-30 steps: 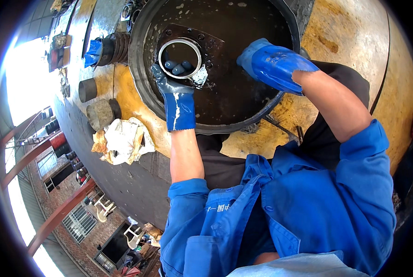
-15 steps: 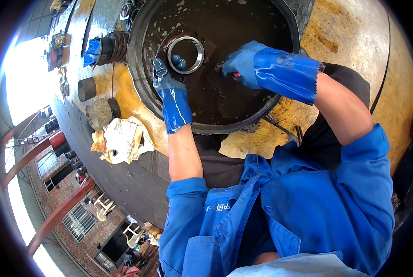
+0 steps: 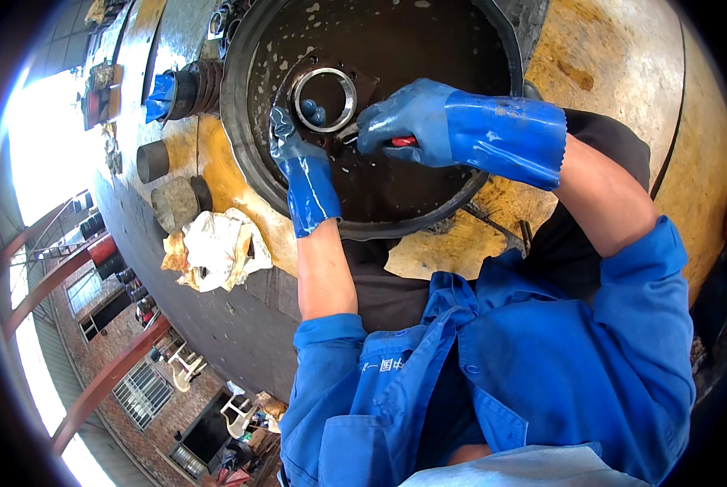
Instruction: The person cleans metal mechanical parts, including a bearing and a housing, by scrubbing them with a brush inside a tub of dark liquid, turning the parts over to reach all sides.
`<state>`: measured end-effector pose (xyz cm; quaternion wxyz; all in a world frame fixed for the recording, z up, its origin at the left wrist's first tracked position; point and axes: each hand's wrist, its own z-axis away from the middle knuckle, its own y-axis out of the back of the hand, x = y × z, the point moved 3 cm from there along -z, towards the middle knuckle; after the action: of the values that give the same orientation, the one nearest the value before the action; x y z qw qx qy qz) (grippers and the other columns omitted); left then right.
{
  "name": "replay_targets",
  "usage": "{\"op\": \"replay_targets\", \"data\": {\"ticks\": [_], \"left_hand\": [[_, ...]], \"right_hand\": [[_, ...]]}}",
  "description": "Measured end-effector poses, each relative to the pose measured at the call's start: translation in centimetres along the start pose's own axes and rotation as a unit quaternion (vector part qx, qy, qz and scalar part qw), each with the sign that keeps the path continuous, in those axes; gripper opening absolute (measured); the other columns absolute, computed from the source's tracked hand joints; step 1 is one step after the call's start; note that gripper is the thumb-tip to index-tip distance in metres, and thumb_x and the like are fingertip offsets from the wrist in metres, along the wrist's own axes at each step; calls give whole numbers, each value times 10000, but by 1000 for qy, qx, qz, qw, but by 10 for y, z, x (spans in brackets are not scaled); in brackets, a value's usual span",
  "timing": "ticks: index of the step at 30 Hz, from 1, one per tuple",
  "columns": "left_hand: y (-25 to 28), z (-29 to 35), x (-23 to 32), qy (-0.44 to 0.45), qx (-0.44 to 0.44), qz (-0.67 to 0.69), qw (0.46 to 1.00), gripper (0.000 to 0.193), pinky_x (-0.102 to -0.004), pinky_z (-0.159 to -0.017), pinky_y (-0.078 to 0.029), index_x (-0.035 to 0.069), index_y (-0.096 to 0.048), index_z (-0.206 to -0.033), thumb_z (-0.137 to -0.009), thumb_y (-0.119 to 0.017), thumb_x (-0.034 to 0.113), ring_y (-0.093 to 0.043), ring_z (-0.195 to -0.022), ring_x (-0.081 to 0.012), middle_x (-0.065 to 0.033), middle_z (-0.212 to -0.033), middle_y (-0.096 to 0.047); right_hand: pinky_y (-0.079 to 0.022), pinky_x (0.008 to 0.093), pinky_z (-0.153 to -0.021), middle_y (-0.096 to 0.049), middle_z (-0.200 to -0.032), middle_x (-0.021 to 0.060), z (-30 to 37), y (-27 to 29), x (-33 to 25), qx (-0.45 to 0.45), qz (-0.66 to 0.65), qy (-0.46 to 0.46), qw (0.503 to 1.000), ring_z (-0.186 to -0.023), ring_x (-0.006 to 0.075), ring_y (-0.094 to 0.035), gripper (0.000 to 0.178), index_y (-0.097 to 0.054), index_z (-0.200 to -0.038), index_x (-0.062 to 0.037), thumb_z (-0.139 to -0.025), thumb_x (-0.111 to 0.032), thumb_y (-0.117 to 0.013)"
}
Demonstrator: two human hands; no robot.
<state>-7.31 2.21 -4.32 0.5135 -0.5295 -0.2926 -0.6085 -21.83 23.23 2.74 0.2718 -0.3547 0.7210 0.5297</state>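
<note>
A large black round tub (image 3: 235, 105) holds dark liquid with pale flecks. Over it is a dark, oily metal flange with a bright machined ring (image 3: 350, 96) round its bore. In a long blue rubber glove, my left hand (image 3: 294, 150) grips the flange's left side, thumb outside and blue fingertips showing inside the bore. My right hand (image 3: 408, 122), gloved the same way, is closed round a red-handled tool (image 3: 404, 141). The tool's working end is beside the flange's lower right edge; its exact kind is hard to make out.
Left of the tub lie a crumpled white cloth (image 3: 221, 250), short metal sleeves (image 3: 176, 204) and a dark ribbed cylinder (image 3: 209, 85) with blue material at one end. My knees are close to the tub's near rim. A thin rod (image 3: 493, 223) lies to the right.
My right hand has moved left with the red-handled tool, from over the liquid to the flange's edge. My left hand and the flange have barely shifted.
</note>
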Motion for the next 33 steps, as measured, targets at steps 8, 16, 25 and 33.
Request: {"op": "replay_targets", "data": {"ticks": [8,16,25,33], "left_hand": [[-1,0,0,107,15,83,991,451,-392,-754,-606,76,-655,-1142,-969,-656,493,-639,-777,-224,-70,-957,-687],[13,-16,-1,130,-62,183,973,532,-489,-842,-580,52,-690,-1021,-879,-721,564,-614,-696,-233,-59,-890,-697],[19,-9,3,147,-47,194,969,475,-497,-853,-583,71,-705,-1039,-912,-700,529,-629,-723,-238,-63,-910,-709],[17,-1,6,160,-23,162,973,475,-506,-821,-611,51,-694,-1026,-917,-707,514,-641,-732,-251,-75,-915,-702]], "right_hand": [[-559,444,-920,-713,-1166,122,4,19,16,-48,17,-39,998,-1070,347,-675,297,-717,-1113,-131,-834,-29,-733],[-542,442,-986,-706,-1189,139,8,38,25,-33,-52,-49,997,-1151,338,-657,269,-718,-1103,-71,-854,29,-702],[-548,417,-981,-704,-1184,153,11,47,41,-3,-28,-60,998,-1123,327,-671,261,-708,-1108,-44,-858,30,-699],[-558,418,-952,-706,-1181,127,12,59,48,84,91,-74,990,-1098,344,-674,277,-707,-1113,-78,-853,19,-706]]}}
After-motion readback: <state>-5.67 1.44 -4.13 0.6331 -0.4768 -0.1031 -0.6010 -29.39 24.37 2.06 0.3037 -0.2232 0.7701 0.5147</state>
